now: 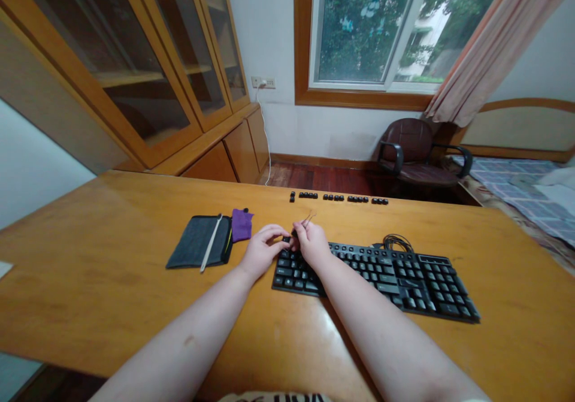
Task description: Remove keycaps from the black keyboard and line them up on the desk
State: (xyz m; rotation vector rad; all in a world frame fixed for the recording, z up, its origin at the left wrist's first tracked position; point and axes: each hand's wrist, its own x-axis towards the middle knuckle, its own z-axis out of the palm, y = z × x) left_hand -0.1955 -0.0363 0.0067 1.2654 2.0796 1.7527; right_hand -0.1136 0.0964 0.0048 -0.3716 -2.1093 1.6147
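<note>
A black keyboard [386,276] lies on the wooden desk [112,282], slanting away to the right. Both my hands meet over its top left corner. My left hand [260,251] is closed, pinching a small black keycap [286,239] between thumb and fingers. My right hand [311,243] is closed round a thin wire key puller [308,218] whose loop sticks up above the fingers. The puller's lower end is hidden by my hand.
Several loose black keycaps [339,198] sit in a row along the desk's far edge. A dark pouch [197,250] with a white stick and a purple cloth [241,224] lies left of my hands. A coiled cable [395,243] lies behind the keyboard. A brown chair [413,150] stands under the window.
</note>
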